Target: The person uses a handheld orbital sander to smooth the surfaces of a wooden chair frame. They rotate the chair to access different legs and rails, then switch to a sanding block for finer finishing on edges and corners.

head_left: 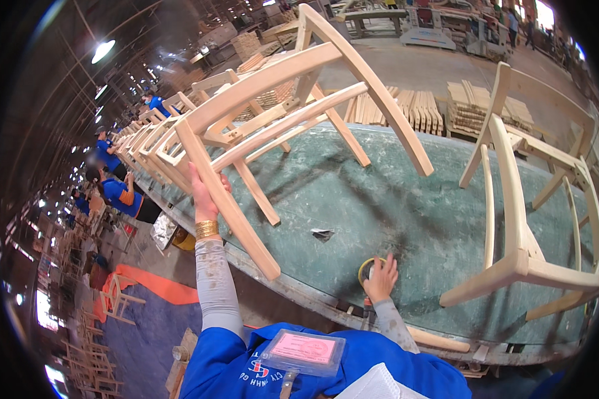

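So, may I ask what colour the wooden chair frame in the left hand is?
The wooden chair frame is pale tan, best seen in the head view.

A white domed ceiling lamp [103,51] glares. Soft shadows streak the scuffed green tabletop [432,213]. Fisheye edges curve into black.

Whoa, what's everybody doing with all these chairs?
One person is gripping a tilted wooden chair frame by one leg with the left hand. The right hand is at a round, yellow-rimmed thing on the green table; I can't tell exactly what it is. Another chair frame lies tipped on the table to the right. Farther off on the left are other people in blue shirts, too small to see exactly what they're doing.
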`<state>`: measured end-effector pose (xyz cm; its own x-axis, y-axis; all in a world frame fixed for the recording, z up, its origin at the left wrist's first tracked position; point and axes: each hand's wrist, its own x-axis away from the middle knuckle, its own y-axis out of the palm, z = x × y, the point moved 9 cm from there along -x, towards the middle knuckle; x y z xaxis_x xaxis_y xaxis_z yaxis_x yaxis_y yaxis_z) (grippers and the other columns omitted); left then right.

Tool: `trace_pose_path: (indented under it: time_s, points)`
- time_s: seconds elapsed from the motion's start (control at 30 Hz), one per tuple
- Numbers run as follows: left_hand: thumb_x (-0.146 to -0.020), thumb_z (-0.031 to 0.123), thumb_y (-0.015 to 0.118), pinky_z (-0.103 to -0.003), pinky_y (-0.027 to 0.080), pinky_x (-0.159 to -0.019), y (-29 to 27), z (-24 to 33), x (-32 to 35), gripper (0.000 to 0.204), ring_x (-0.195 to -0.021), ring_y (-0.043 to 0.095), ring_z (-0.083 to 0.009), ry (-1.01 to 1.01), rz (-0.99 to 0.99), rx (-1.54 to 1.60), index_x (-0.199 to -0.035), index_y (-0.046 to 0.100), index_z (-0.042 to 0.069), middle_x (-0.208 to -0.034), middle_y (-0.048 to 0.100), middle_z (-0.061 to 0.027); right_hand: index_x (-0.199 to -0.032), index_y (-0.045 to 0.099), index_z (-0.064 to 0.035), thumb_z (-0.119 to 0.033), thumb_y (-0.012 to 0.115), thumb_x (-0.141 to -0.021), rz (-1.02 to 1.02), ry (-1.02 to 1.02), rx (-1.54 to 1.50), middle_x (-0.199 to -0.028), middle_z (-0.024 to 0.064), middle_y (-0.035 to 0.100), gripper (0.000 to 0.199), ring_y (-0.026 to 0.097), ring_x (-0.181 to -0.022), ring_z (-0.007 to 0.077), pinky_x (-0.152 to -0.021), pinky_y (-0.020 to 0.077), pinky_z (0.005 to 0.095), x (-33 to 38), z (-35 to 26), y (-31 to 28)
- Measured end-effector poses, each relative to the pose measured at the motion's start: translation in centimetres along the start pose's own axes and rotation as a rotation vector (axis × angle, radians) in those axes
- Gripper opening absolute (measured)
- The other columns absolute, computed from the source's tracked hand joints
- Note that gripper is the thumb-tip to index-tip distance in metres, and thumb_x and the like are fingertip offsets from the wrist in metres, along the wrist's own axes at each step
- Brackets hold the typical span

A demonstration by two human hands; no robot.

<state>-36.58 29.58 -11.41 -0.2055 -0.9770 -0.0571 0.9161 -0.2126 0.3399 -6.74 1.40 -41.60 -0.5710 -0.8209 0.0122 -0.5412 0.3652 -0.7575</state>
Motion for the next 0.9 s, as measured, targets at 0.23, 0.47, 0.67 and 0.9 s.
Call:
trace_pose_path:
  time_s: [0.23, 0.47, 0.67, 0.9]
  points:
    - [-0.078, 0.078, 0.038, -0.031, 0.045, -0.050, -1.4, -0.5, -1.1, 0.073, -0.052, 0.049, -0.0198, -0.057, 0.086, 0.132, -0.080, 0.048, 0.005, -0.060, 0.047, -0.0080, -0.136, 0.034, -0.0173, -0.002, 0.063, -0.067, -0.074, 0.166, 0.027, -0.135, 0.0225, 0.030, 0.076, 0.038, -0.119, 0.0449, -0.089, 0.0430, 0.0499, -0.6, 2.8, -0.3]
    - [-0.089, 0.066, 0.028, -0.036, 0.047, -0.049, 0.0, 0.1, -0.5, 0.064, -0.051, 0.053, -0.0240, 0.031, -0.044, 0.173, -0.094, 0.049, 0.005, -0.065, 0.052, -0.0140, -0.135, 0.035, -0.0166, -0.001, 0.061, -0.069, 0.013, 0.130, 0.134, -0.127, 0.0215, 0.035, 0.072, 0.046, -0.107, 0.0443, -0.084, 0.0453, 0.0496, -1.0, 2.5, -0.9]
    - [-0.093, 0.059, 0.026, -0.038, 0.049, -0.050, 0.1, -0.1, -0.4, 0.059, -0.052, 0.055, -0.0263, 0.012, -0.030, 0.216, -0.095, 0.049, 0.004, -0.066, 0.054, -0.0167, -0.134, 0.037, -0.0163, -0.001, 0.062, -0.067, 0.057, 0.060, 0.172, -0.127, 0.0197, 0.037, 0.073, 0.046, -0.107, 0.0434, -0.085, 0.0440, 0.0489, -1.0, 2.3, -1.2]
    - [-0.094, 0.057, 0.026, -0.037, 0.049, -0.053, 0.8, 0.0, -0.7, 0.057, -0.056, 0.056, -0.0264, -0.019, -0.161, 0.295, -0.097, 0.048, 0.005, -0.068, 0.055, -0.0170, -0.134, 0.037, -0.0174, -0.004, 0.063, -0.070, 0.027, 0.211, 0.223, -0.133, 0.0184, 0.034, 0.070, 0.046, -0.111, 0.0434, -0.088, 0.0433, 0.0501, -0.6, 2.1, -1.0]
